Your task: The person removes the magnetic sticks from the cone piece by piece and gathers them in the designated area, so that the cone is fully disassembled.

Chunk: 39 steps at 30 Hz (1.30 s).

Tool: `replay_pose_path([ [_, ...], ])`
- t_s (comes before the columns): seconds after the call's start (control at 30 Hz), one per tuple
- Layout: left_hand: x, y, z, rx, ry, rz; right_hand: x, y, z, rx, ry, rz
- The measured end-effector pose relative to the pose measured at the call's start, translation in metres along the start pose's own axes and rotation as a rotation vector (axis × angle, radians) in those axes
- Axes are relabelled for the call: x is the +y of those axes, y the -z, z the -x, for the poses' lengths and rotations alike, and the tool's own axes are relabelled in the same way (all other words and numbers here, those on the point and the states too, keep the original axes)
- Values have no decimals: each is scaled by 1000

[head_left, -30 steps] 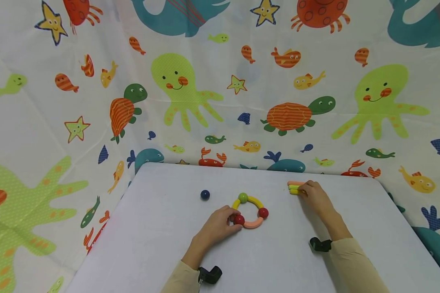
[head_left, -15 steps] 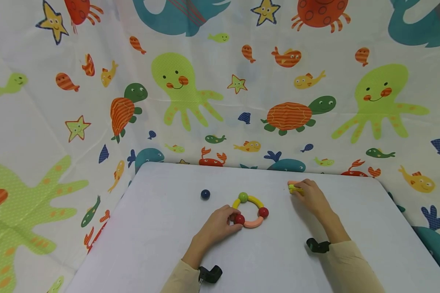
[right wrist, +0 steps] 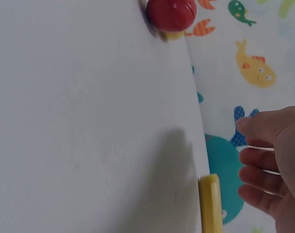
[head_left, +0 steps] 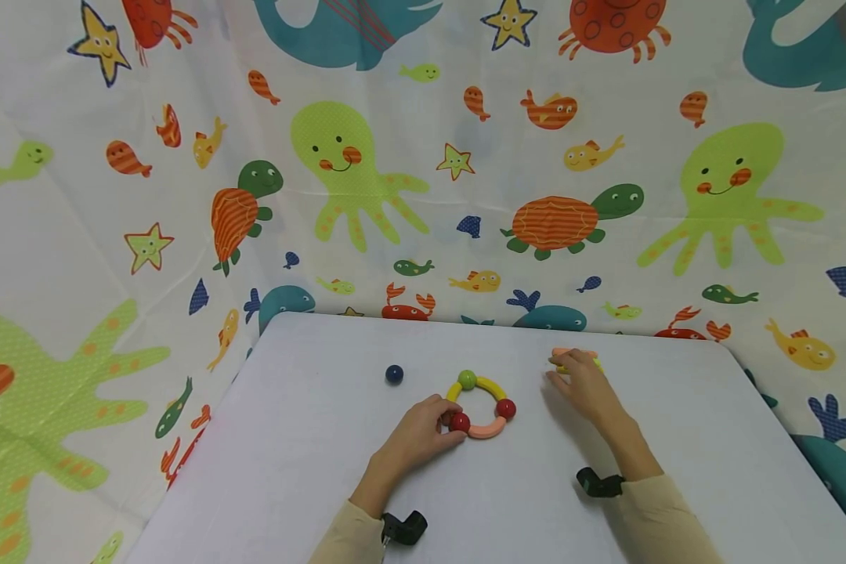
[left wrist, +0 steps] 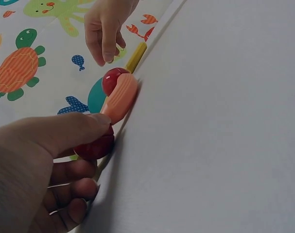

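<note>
A ring of curved yellow and orange pieces [head_left: 488, 431] joined by round beads lies mid-table. My left hand [head_left: 416, 432] pinches its near-left red bead [head_left: 460, 421] between thumb and fingers; in the left wrist view the thumb presses where the bead meets the orange curved piece [left wrist: 122, 97]. My right hand [head_left: 588, 389] hovers over a small group of curved pieces, an orange piece [head_left: 561, 351] and a yellow one partly hidden behind it. In the right wrist view its fingers are loosely bent with nothing between them, beside the yellow piece [right wrist: 211, 204].
A dark blue ball [head_left: 394, 374] sits on the white table [head_left: 289, 439], left of the ring. Behind the table hangs a cloth [head_left: 409, 227] printed with sea animals. A black wrist camera [head_left: 599, 482] is worn at each sleeve.
My right hand has come off the yellow pieces it was touching and shifted slightly left and toward me. My left hand and the ring stay where they were.
</note>
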<state>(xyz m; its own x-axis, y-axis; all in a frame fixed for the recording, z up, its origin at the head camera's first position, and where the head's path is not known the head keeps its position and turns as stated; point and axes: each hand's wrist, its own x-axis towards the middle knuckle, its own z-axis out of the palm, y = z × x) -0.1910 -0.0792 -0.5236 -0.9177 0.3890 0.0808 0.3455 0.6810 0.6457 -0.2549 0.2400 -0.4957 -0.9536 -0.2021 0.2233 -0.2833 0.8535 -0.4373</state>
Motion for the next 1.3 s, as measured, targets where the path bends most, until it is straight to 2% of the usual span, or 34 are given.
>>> replay_pose_path([
  [0.33,-1,-1,0,0,2,-10,-19,-6,4,-64,-17,0],
  [0.73,3,0,0,-13,-4,-51,-45,-20,12,-80,-16,-32],
  [1.1,15,6,1,-126,26,-49,-56,-35,14,-123,-12,-57],
  [1.3,21,9,2,-165,26,-59,-62,-44,14,-153,23,-75],
])
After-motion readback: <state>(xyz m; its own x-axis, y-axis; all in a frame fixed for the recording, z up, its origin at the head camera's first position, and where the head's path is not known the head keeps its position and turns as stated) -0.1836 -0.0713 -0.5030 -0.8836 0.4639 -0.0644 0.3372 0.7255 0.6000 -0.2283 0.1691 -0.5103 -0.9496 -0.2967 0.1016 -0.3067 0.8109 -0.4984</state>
